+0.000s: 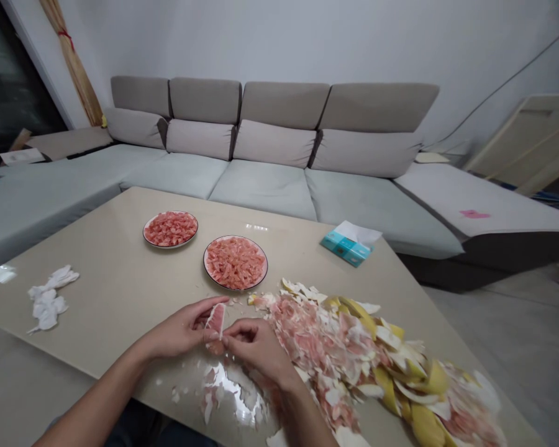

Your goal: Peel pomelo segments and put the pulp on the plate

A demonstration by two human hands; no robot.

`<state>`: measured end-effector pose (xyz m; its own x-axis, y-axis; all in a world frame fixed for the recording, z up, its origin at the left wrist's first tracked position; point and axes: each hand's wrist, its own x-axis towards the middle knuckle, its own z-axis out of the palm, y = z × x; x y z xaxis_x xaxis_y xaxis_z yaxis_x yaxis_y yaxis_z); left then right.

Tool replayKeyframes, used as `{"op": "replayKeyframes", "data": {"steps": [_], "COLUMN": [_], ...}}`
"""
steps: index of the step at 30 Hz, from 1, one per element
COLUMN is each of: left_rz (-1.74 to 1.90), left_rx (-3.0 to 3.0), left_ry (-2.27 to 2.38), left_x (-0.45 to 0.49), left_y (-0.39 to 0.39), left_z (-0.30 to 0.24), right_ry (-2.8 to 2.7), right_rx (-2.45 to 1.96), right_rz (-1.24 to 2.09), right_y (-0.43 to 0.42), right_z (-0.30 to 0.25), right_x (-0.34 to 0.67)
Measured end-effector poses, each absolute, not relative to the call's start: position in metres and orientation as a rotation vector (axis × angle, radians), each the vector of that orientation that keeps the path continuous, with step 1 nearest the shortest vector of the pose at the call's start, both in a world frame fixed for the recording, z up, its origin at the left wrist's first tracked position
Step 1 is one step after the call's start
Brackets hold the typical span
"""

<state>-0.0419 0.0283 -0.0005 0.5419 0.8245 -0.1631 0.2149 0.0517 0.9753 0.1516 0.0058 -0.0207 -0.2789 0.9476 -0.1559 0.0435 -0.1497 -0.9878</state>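
Near the front of the table, a pink pomelo segment [216,319] with white membrane stands upright in my left hand [190,326], the fingers curled around its back and the thumb in front. My right hand [256,344] meets it from the right, thumb and forefinger pinched together on the membrane at its lower edge. Just beyond my hands sits a dark-rimmed plate [205,271] heaped with peeled pink pulp [236,262]. A big pile of membranes [307,329] and yellow pomelo peel [428,425] spreads to the right of my right hand.
A second plate [168,246] of pulp stands farther back on the table [112,267]. Crumpled tissues [49,301] lie at the left, and a blue tissue box [349,244] near the far right edge. Behind the table runs a grey sofa [265,183]. Small white scraps dot the near tabletop.
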Motion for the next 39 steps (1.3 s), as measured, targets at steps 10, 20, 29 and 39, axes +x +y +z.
{"op": "replayKeyframes", "data": {"steps": [10, 20, 29, 39], "left_rz": [0.590, 0.629, 0.612, 0.699], "left_rx": [1.488, 1.372, 1.132, 1.053], "left_ry": [0.918, 0.775, 0.813, 0.830], "left_x": [-0.040, -0.039, -0.032, -0.030], "left_y": [0.028, 0.028, 0.027, 0.028], "left_z": [-0.002, 0.005, -0.002, -0.002], "right_ry": [-1.335, -1.083, -1.060, -0.981], "right_rx": [-1.224, -1.103, -1.049, -1.082], "right_rz": [1.487, 1.742, 1.643, 1.638], "right_y": [0.007, 0.012, 0.012, 0.011], "right_z": [-0.034, -0.043, -0.033, -0.043], "right_x": [0.147, 0.142, 0.144, 0.138]}}
